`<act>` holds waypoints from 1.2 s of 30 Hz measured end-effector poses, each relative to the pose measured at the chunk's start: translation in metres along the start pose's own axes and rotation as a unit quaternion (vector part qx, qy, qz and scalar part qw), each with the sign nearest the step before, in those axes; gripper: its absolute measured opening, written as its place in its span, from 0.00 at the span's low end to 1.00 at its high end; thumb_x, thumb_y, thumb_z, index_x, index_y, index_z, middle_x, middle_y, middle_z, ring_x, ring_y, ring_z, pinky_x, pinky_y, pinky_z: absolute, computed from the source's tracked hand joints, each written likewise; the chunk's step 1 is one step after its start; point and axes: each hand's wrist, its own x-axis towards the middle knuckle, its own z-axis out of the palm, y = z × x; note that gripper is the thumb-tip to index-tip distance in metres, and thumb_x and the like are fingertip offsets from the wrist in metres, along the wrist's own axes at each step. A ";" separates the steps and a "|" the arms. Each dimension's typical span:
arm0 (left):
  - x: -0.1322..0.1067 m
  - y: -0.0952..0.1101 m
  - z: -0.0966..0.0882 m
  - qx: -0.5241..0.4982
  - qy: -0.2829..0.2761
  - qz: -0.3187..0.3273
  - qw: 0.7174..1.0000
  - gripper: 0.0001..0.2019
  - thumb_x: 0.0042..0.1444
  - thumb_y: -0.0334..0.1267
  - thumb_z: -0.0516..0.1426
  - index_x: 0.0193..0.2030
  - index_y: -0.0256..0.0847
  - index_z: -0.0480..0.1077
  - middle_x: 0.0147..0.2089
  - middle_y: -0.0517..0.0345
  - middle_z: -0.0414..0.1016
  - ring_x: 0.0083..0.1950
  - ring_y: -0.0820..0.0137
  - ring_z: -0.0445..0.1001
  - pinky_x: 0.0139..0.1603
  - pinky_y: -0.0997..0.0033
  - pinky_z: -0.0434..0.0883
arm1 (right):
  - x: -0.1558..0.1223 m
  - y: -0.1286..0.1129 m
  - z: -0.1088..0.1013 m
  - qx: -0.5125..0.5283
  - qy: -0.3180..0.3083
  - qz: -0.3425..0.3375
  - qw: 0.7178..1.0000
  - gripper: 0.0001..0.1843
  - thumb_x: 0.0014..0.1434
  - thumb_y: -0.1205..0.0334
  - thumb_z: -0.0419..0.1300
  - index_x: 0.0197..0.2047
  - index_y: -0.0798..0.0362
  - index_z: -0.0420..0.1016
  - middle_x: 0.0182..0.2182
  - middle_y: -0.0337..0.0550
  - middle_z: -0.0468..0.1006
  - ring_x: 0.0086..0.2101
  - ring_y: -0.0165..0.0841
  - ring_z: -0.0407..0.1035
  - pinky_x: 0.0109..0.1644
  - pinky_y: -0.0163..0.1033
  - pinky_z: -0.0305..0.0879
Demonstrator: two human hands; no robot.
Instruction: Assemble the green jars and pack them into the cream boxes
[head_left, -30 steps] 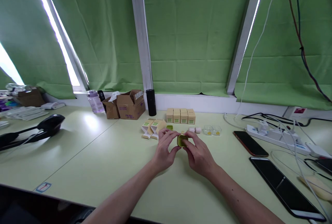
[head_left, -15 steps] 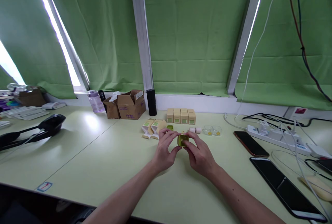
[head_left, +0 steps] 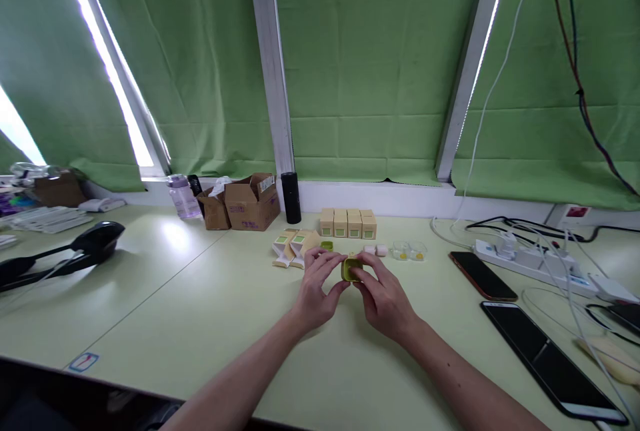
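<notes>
I had left hand and right hand pinching a green case; two cartons looked opened, four boxes unopened near the back edge of the table.

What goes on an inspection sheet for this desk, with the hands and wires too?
Surface: pale table, a seam running across its left part.
Job's things: small green case, open side facing the camera; four small boxes in a row beyond.
Clutter: larger phone and smaller phone at right; purple bottle at back left.
Hands: left hand and right hand both hold the case.
Cables: tangled around the white power strip.
Surroundings: green blinds behind, light through gaps.
</notes>
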 end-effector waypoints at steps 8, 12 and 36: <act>0.001 0.004 -0.004 -0.022 -0.017 -0.013 1.000 0.24 0.64 0.33 0.59 0.66 0.43 0.66 0.59 0.43 0.76 0.61 0.52 0.66 0.61 0.45 0.66 | 0.001 -0.002 0.001 0.140 0.044 0.143 0.979 0.12 0.72 0.63 0.56 0.54 0.48 0.77 0.56 0.56 0.75 0.57 0.46 0.73 0.60 0.54 0.75; 0.002 0.008 -0.008 -0.024 -0.023 -0.016 0.999 0.24 0.62 0.30 0.57 0.65 0.43 0.66 0.60 0.43 0.74 0.61 0.52 0.64 0.63 0.46 0.65 | 0.003 -0.001 0.005 0.283 0.070 0.292 0.911 0.13 0.71 0.50 0.59 0.48 0.49 0.79 0.48 0.51 0.81 0.48 0.42 0.78 0.54 0.49 0.78; -0.003 0.004 0.002 0.059 -0.090 -0.015 0.994 0.23 0.60 0.26 0.62 0.62 0.47 0.73 0.59 0.46 0.74 0.64 0.52 0.62 0.65 0.47 0.69 | 0.004 -0.007 0.014 0.404 0.035 0.463 0.788 0.32 0.58 0.27 0.63 0.33 0.52 0.75 0.25 0.41 0.80 0.23 0.38 0.77 0.29 0.44 0.80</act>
